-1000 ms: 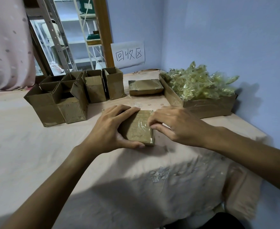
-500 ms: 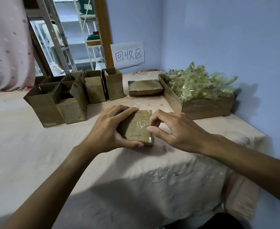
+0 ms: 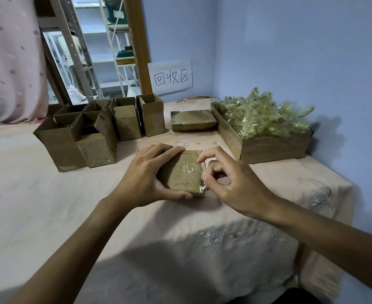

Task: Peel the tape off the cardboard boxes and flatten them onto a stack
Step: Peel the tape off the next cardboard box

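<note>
Lying flat on the cloth-covered counter (image 3: 49, 205), the box (image 3: 184, 172) sits between the two hands at the middle of the view. The left grip (image 3: 146, 172) holds it from the left: fingers spread over its top and far edge, thumb hooked along the near edge. The right grip (image 3: 231, 183) is just right of the box with its fingers curled. Its index tip touches the far right corner and its thumb tip meets the clear tape (image 3: 202, 170) that wraps the right edge. Whether it has hold of a tape end cannot be told.

Behind the box, at the left, a cluster of open boxes (image 3: 97, 137) stands upright, flaps up. A flat taped box (image 3: 192, 119) lies further back, just beside a low carton (image 3: 268, 148) heaped with crumpled tape scraps (image 3: 261, 115) in the corner. A handwritten paper sign (image 3: 170, 76) is fixed to the blue wall above them.
</note>
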